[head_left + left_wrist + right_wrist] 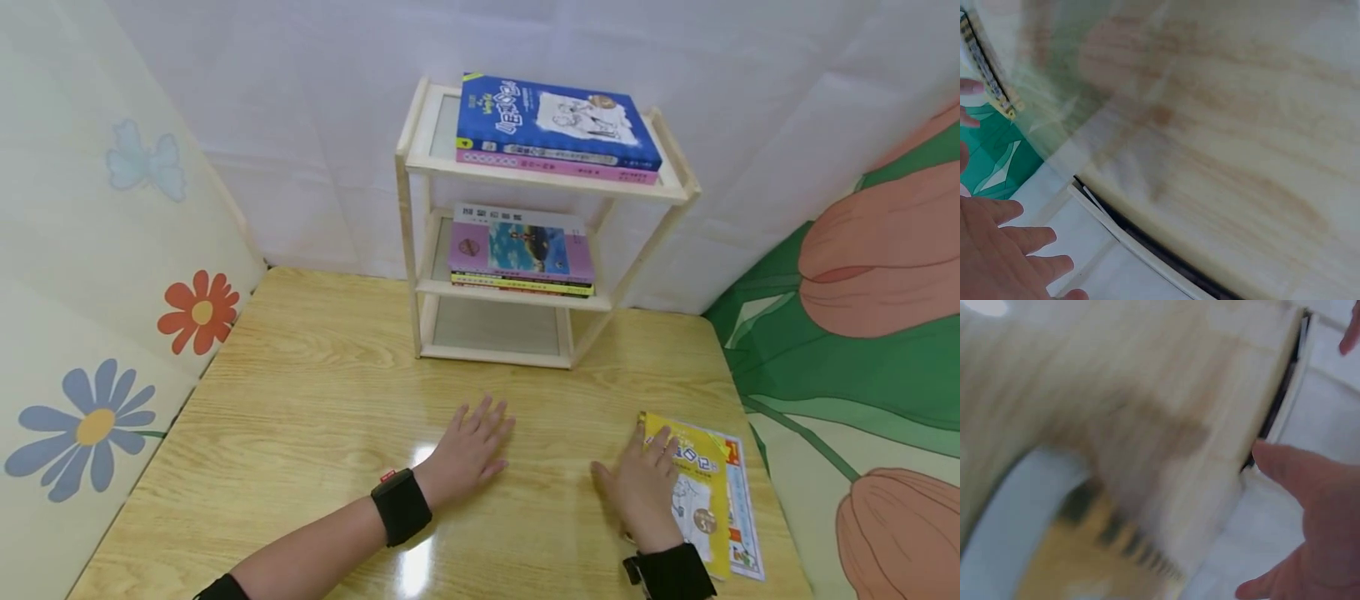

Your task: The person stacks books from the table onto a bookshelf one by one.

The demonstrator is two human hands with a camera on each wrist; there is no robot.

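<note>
My left hand (465, 458) is over the bare wood table, its fingers straight and spread, holding nothing. On the right, my right hand (643, 492) lies over the left part of a yellow comic-style book (708, 475), fingers extended; whether it touches the cover I cannot tell. A second book (742, 517) with a pale blue and white cover sticks out from under the yellow one. The right wrist view catches the yellow book (1097, 556) blurred, with the thumb side of my right hand (1322, 512) apart from it. Spread fingers of my left hand (997, 250) appear in the left wrist view.
A three-tier wooden shelf (495, 360) stands at the back of the table (300, 400). Blue and pink books (555, 125) lie stacked on its top tier, and more books (521, 246) on the middle one. Printed flower panels (885, 400) flank both sides, with white cloth (322, 167) behind.
</note>
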